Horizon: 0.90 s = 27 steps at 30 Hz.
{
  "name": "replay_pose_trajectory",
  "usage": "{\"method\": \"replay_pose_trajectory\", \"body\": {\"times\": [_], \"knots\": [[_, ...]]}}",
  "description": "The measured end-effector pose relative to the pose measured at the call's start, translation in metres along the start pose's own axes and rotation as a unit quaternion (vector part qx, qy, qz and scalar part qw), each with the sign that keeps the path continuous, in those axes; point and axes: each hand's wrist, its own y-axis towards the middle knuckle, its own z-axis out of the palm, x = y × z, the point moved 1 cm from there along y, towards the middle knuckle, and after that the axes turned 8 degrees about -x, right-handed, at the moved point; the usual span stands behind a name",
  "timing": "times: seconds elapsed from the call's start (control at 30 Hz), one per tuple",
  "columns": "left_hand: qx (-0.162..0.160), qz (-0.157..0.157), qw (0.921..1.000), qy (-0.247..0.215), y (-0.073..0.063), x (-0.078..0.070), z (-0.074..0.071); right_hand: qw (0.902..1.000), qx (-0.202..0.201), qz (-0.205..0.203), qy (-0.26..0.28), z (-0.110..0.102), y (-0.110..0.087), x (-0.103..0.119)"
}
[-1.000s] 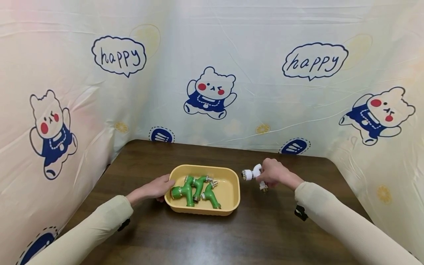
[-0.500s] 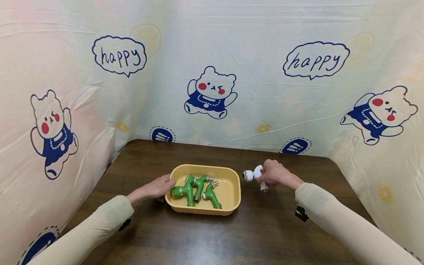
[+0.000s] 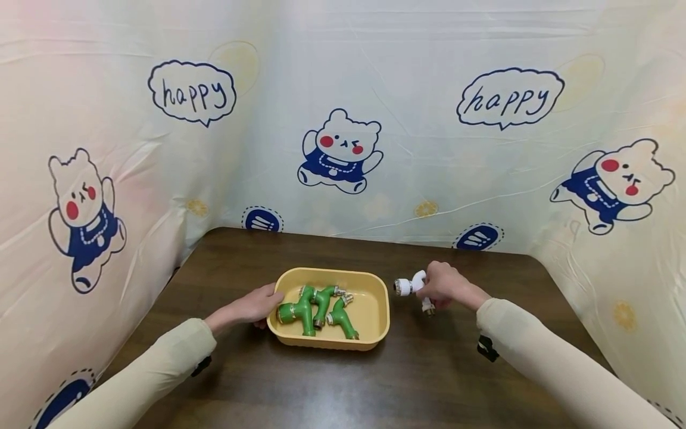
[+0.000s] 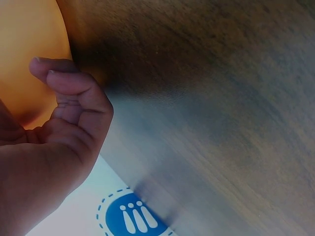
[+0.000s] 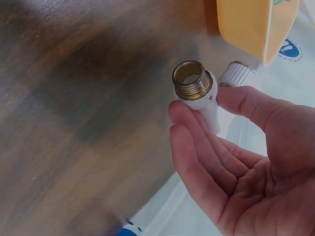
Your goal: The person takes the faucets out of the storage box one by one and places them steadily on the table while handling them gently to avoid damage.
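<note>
On table (image 3: 343,393) | 3 green pipes (image 3: 303,313) were already in yellow tray (image 3: 371,319) | L hand (image 3: 256,304) gripped its L rim | R hand (image 3: 446,282) pinched white pipe (image 3: 418,280), just R of tray, still outside

White branched pipe fitting (image 3: 412,286), bare brass threads (image 5: 196,92), held just off the yellow tray (image 3: 371,304)'s 3 o'clock side; three green pipe fittings (image 3: 303,312) kinda sprawled inside.

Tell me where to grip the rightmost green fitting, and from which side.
Pinch the rightmost green fitting at its middle, likely best from above and right: its right side faces tray floor, while another fitting lies close on its left.
</note>
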Motion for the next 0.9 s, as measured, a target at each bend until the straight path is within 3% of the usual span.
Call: {"method": "replay_pose_trajectory", "body": {"times": [0.1, 0.13, 0.23, 0.3, 0.33, 0.47, 0.53, 0.57, 0.67, 0.73, 0.9], "knots": [[-0.003, -0.003, 1.0000, -0.002, -0.001, 0.000, 0.000, 1.0000, 0.003, 0.002, -0.003, 0.001, 0.001, 0.000], [0.001, 0.016, 0.9999, -0.004, 0.004, 0.009, 0.000, 1.0000, 0.004, 0.002, -0.004, 0.001, 0.001, 0.000], [0.016, 0.033, 0.9993, -0.008, 0.013, 0.025, -0.002, 1.0000, 0.006, 0.005, -0.006, 0.002, 0.002, 0.000], [0.023, 0.054, 0.9982, -0.006, 0.025, 0.046, -0.001, 0.9999, 0.007, 0.006, -0.006, 0.003, 0.002, -0.001], [0.024, 0.055, 0.9982, -0.005, 0.026, 0.047, -0.001, 0.9999, 0.008, 0.006, -0.005, 0.004, 0.002, -0.001], [0.013, 0.024, 0.9996, -0.004, 0.015, 0.028, 0.000, 0.9999, 0.008, 0.009, -0.003, 0.005, 0.001, -0.002], [0.003, -0.002, 1.0000, -0.004, 0.001, 0.003, 0.000, 0.9999, 0.006, 0.009, -0.003, 0.006, 0.001, -0.003], [-0.001, -0.004, 1.0000, -0.003, -0.003, -0.003, 0.001, 0.9999, 0.005, 0.009, -0.003, 0.006, 0.001, -0.003], [-0.006, -0.010, 0.9999, 0.002, -0.006, -0.009, 0.001, 1.0000, 0.005, 0.007, -0.003, 0.006, 0.001, -0.004], [0.000, 0.007, 1.0000, 0.003, -0.001, 0.000, 0.000, 0.9999, 0.005, 0.011, -0.002, 0.007, 0.002, -0.005], [0.014, 0.007, 0.9998, -0.016, 0.037, 0.063, 0.003, 0.9999, 0.002, 0.013, 0.001, 0.009, 0.003, -0.008]]}}
